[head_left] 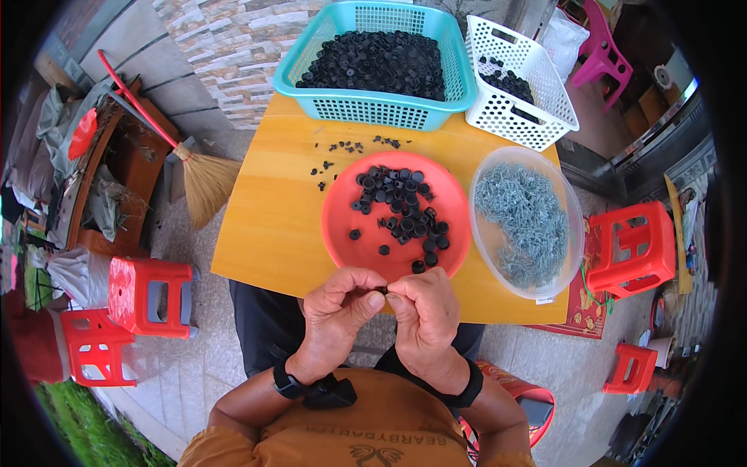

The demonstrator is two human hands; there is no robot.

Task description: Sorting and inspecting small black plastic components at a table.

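Observation:
My left hand and my right hand meet at the near edge of the table, both closed in a pinch. Between their fingertips is a small black plastic part, mostly hidden by the fingers. Just beyond lies a round red plate bearing many loose black plastic caps, some shorter and some taller. To the right of the plate stands a translucent round tub filled with silver screws. Tiny black bits are scattered on the wood past the plate.
A teal basket heaped with black parts and a white basket with fewer stand along the far side of the yellow table. Red stools are on both sides. A straw broom leans at left; a red bin stands by my right side.

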